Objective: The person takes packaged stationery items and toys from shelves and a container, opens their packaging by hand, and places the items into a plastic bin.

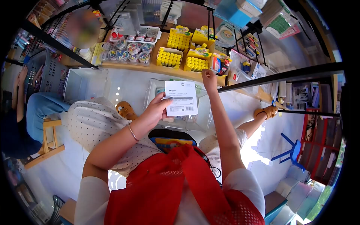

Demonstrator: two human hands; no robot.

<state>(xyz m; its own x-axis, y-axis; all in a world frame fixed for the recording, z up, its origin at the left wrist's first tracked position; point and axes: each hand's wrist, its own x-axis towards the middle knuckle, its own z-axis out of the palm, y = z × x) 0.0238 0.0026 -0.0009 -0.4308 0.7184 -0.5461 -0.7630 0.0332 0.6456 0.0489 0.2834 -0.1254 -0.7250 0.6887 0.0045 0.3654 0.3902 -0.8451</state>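
Note:
A flat white package (181,98) with small print and a barcode is held in front of me by my left hand (154,111), thumb on its face. My right hand (209,79) reaches to the shelf edge with its fingers curled closed; whatever may be in them is hidden. Just beyond it stand a yellow box of yellow-capped sticks (197,64) and a small box of red and blue items (220,64). Below the package, a clear plastic bin (204,120) on the floor holds some items that are partly hidden.
Round tubs of colourful pieces (122,55) sit on the wooden shelf (146,69). Black metal bars (281,77) cross the right side. Another clear bin (84,84) stands at left, near a grey basket (54,73) and a seated person (45,108). A blue stool (294,153) is at right.

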